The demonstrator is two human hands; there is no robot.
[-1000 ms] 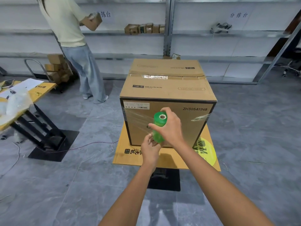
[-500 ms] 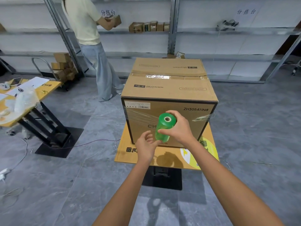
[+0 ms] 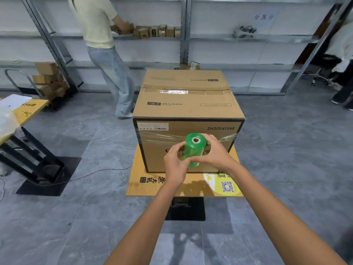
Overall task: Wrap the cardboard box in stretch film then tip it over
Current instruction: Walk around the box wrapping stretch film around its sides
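Fingers [image 3: 176, 149]: left hand [image 3: 174, 166] and right hand [image 3: 216, 155] both curl round the film roll [image 3: 193, 152].
Handling: cardboard box [image 3: 188, 108] looks stiff and bulky, likely light.
Hold: far top edge, for tipping.

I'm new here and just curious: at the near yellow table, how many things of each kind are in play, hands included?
cardboard box: 1
green film roll: 1
hands gripping the roll: 2 (left hand, right hand)
yellow table: 1
Total: 5

You've got matt brown cardboard on the box [image 3: 188, 109], glossy clear film [image 3: 158, 135] across it, shiny green plastic roll [image 3: 193, 150]
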